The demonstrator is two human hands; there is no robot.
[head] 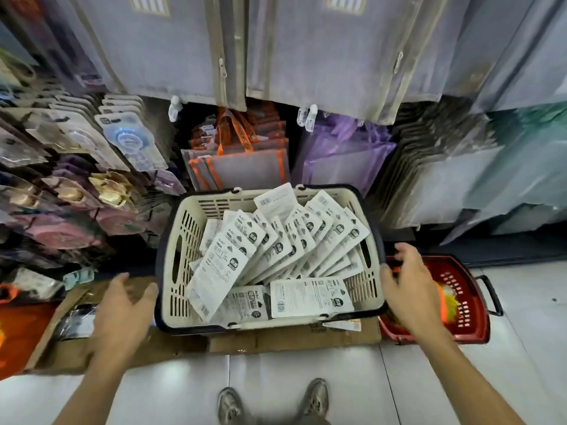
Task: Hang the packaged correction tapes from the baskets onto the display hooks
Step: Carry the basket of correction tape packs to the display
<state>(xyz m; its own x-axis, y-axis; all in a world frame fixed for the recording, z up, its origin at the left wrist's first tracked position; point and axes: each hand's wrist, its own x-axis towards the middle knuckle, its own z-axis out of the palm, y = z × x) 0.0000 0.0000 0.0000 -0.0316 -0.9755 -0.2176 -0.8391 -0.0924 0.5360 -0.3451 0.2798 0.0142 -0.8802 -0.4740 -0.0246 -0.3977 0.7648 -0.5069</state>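
A cream basket (184, 237) with a dark rim stands on flattened cardboard in front of me. It is full of several white packaged correction tapes (276, 256), lying overlapped and face up. My left hand (122, 305) hovers open just left of the basket's near left corner, fingers spread, holding nothing. At the basket's right side my right hand (408, 286) is open too, its fingers close to the dark rim; whether they touch it I cannot tell. Display hooks at the left carry carded correction tapes (129, 142) in rows.
A red basket (466, 302) with orange and yellow items sits right of the cream one, partly under my right hand. Cardboard (291, 335) lies under the basket. Orange (242, 167) and purple mesh bags (346, 161) hang behind. My shoes (273, 400) stand on white floor tiles.
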